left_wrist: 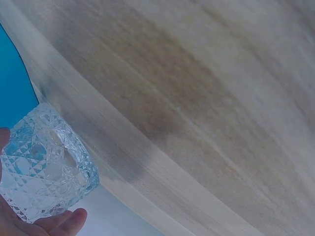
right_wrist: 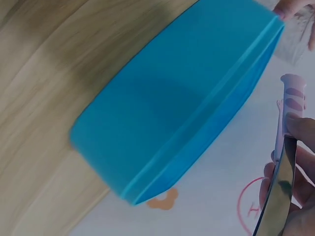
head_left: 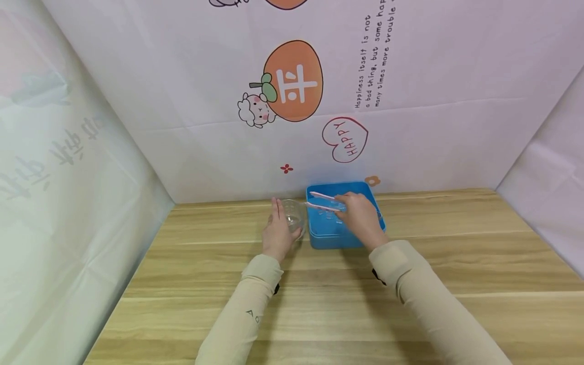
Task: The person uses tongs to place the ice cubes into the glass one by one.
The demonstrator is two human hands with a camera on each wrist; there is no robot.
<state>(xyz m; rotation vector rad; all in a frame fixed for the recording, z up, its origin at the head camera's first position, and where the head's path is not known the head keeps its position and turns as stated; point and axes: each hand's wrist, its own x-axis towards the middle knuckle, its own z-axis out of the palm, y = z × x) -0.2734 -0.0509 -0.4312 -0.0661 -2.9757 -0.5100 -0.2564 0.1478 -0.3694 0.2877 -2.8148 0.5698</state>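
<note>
My left hand [head_left: 277, 237] holds a clear glass cup [head_left: 294, 214], thumb on one side and fingers on the other. The left wrist view shows the cup's cut diamond pattern [left_wrist: 47, 164]. Between its thumb and fingers, my right hand [head_left: 360, 215] grips tongs [head_left: 324, 207] with pink ends and a shiny metal body [right_wrist: 279, 196]. Their two tips stand apart over the left part of an uncovered blue box [head_left: 335, 242], pointing toward the cup. Several small clear pieces [head_left: 329, 215] lie in the box, partly behind the tongs and hand.
The box and cup stand side by side on a wood-grain table [head_left: 319, 314], close to its back edge. A white printed cloth [head_left: 205, 126] hangs right behind them. More white cloth [head_left: 68, 203] closes off the left side, and another sheet [head_left: 552, 172] the right.
</note>
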